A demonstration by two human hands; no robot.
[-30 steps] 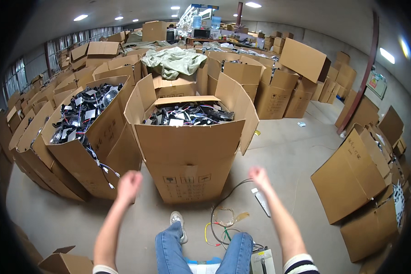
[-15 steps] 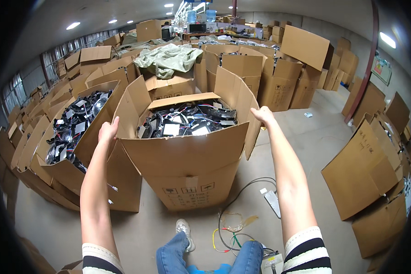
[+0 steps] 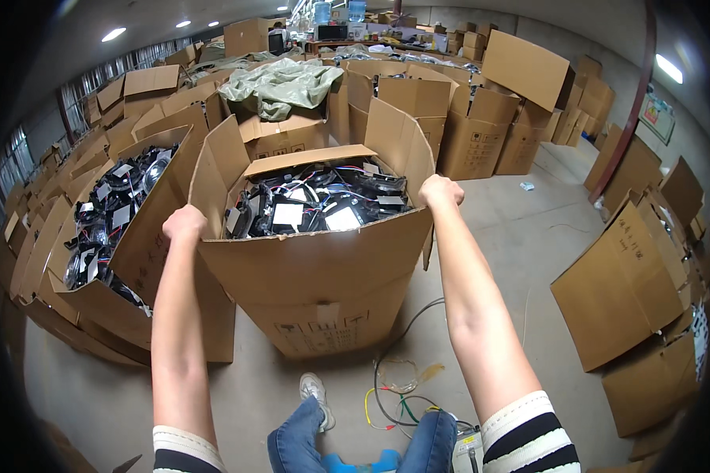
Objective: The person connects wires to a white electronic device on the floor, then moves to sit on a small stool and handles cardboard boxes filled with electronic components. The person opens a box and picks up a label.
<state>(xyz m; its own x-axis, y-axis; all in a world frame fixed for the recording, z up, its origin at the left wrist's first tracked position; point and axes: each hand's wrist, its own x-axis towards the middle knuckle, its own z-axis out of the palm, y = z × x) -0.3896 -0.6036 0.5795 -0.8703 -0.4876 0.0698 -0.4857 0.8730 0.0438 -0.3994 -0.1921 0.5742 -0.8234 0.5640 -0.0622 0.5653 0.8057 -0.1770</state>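
A tall open cardboard box (image 3: 315,272) stands right in front of me. It is filled with black plastic parts (image 3: 315,197) that carry white labels and thin coloured wires. My left hand (image 3: 185,223) is closed on the box's near left corner. At the near right corner, my right hand (image 3: 442,191) is wrapped round the top edge of the cardboard, its fingers partly hidden. A raised flap (image 3: 312,160) stands at the back of the contents, and taller side walls rise round them.
Left of the box is another open carton (image 3: 154,236) of similar black parts. A green cloth (image 3: 284,87) covers a box behind. Cables (image 3: 386,378) and a device (image 3: 467,451) lie by my knees on a blue seat (image 3: 360,461). Flattened cartons (image 3: 619,284) lean at right.
Both hands have closed more firmly over the box's edges, and my right hand has moved slightly inward and up. The right side flap has drawn in toward the corner. The view has shifted a little.
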